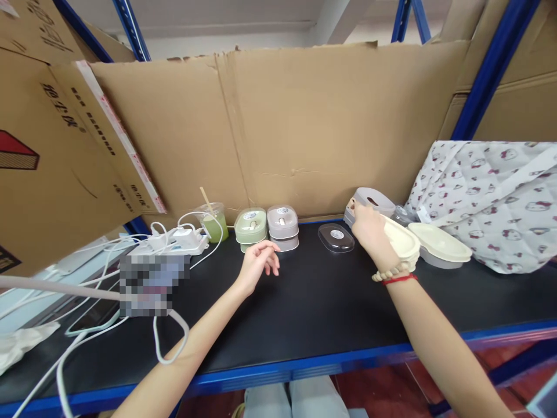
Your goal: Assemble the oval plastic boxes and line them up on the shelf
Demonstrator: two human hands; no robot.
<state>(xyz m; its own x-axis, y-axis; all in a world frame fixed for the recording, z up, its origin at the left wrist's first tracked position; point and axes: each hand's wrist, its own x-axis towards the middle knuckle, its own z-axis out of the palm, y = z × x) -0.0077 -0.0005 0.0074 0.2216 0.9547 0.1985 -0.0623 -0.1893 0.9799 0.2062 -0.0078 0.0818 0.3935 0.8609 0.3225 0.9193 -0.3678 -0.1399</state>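
Your left hand [257, 266] hangs empty, loosely curled, near the paired green lunch box [249, 233] and grey lunch box [282, 231], probably set together to save room. Your right hand [373, 233] touches the far-right grey container [378, 199]; I cannot tell whether it grips. Cardboard [339, 128] backs the black worktop [300, 313]; blue posts [491, 69] rise behind.

Green box [251, 227] & grey box [282, 222], clear-topped, stood adj. on bench [300, 313]; clear lid [336, 238] lay flat; grey container [381, 201] stood to its R.
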